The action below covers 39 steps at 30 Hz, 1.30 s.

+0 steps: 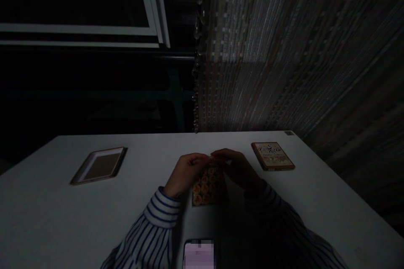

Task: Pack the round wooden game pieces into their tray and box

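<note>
Round wooden xiangqi pieces [205, 188] with red characters stand packed in rows in a small block, in the middle of the white table. Over the far end of this block my left hand [190, 171] has its fingers drawn together in a pinch. Facing it, my right hand [236, 166] is bent the same way, its fingertips almost meeting the left ones. A tiny pale spot shows between the fingertips, too dim to name. Both hands cover the far pieces, and the right side of the block lies in shadow.
An open shallow box part [97, 164] lies at the left on the white table [151, 147]. A flat box with a printed lid [273, 156] lies at the right. A phone [198, 255] is at the near edge. Behind the table hangs a string curtain [246, 71].
</note>
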### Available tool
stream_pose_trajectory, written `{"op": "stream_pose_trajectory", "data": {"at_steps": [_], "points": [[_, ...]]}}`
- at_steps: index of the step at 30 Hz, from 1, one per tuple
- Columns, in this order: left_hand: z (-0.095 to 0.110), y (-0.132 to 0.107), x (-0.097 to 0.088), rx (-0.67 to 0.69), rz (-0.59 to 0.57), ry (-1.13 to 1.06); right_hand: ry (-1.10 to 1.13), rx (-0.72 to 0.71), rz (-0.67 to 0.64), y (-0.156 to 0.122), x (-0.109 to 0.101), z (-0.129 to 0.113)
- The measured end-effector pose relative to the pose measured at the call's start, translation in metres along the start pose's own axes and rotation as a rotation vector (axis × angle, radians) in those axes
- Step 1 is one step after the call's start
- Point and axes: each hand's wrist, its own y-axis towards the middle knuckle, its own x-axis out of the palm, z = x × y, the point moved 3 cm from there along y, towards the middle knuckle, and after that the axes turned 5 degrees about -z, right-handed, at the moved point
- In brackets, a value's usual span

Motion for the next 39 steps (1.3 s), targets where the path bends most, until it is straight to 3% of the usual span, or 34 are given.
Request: {"op": "stream_pose_trajectory", "data": {"at_steps": [10,22,30,39], "points": [[-0.0012,0.0004,0.0007,-0.021,-0.004,-0.025,0.016,-0.026,-0.051,-0.0005,-0.0006,-0.0016],[0.0006,-0.0006,0.0038,-0.009,-0.028,-0.064,0.099,0.076,-0.059,0.0008,-0.0020,-0.0044],[0.0024,-0.0011,0.0040,0.002,-0.029,-0.057,0.033,-0.022,-0.051,-0.0011,-0.0038,-0.0015],[0.0005,0.0001,0.0034,-0.014,0.045,-0.067,-0.062,-0.145,-0.072,-0.0025,-0.0033,-0.0033]]}}
